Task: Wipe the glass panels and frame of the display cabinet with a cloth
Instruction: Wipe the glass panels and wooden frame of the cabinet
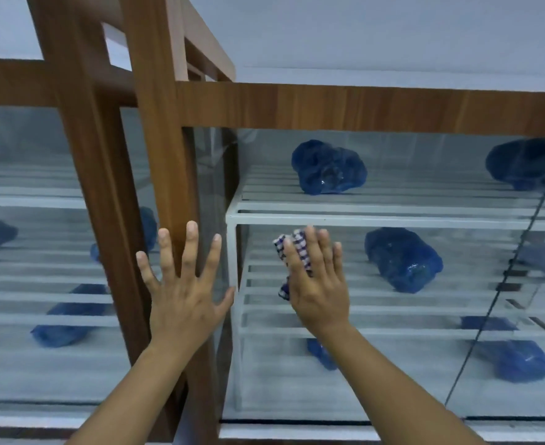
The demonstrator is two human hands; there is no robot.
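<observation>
A display cabinet with a brown wooden frame [361, 106] fills the view, and its front glass panel [425, 364] is straight ahead. My right hand [319, 284] presses a blue-and-white checked cloth [300, 248] flat against that glass, fingers straight; part of the cloth peeks out above and left of the fingers. My left hand [184, 290] lies flat with spread fingers on the wooden corner post [165, 155] and the narrow glass beside it.
Behind the glass stand white slatted shelves [393, 216] with several crumpled blue bags [328, 168] on them. A second glass panel [24, 284] with wooden frame is at the left. A vertical seam in the glass [502, 300] runs down at the right.
</observation>
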